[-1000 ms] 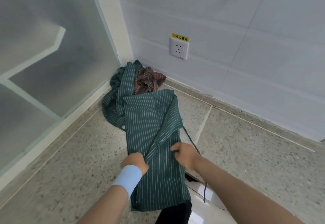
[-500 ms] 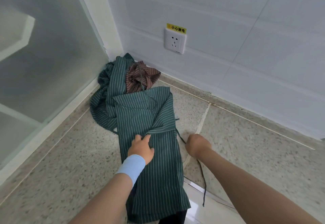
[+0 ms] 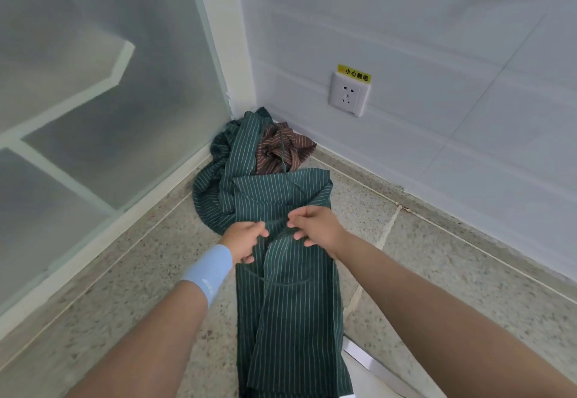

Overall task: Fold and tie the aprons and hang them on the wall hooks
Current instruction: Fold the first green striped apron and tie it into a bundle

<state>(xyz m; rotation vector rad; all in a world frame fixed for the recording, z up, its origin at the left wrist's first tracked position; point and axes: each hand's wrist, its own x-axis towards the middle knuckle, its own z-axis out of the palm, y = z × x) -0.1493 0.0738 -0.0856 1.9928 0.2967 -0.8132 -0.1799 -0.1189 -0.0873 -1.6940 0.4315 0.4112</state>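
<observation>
A green striped apron (image 3: pixel 290 310) lies folded into a long strip on the stone floor, running from the corner toward me. My left hand (image 3: pixel 245 240), with a blue wristband, grips the strip's left edge at its middle with curled fingers. My right hand (image 3: pixel 315 226) pinches the thin dark tie string (image 3: pixel 278 220), which is drawn across the strip between both hands. Behind it, a crumpled green apron (image 3: pixel 218 179) and a brown striped apron (image 3: pixel 281 147) are heaped in the corner.
A frosted glass partition (image 3: pixel 93 116) bounds the left side, and a white tiled wall (image 3: pixel 437 38) with a power socket (image 3: pixel 348 96) the right. A white threshold strip (image 3: pixel 371 363) crosses the floor at the lower right. No wall hooks are in view.
My right hand took the tie string from the floor to the right of the apron and drew it left across the strip. My left hand shifted from on top of the cloth to its left edge.
</observation>
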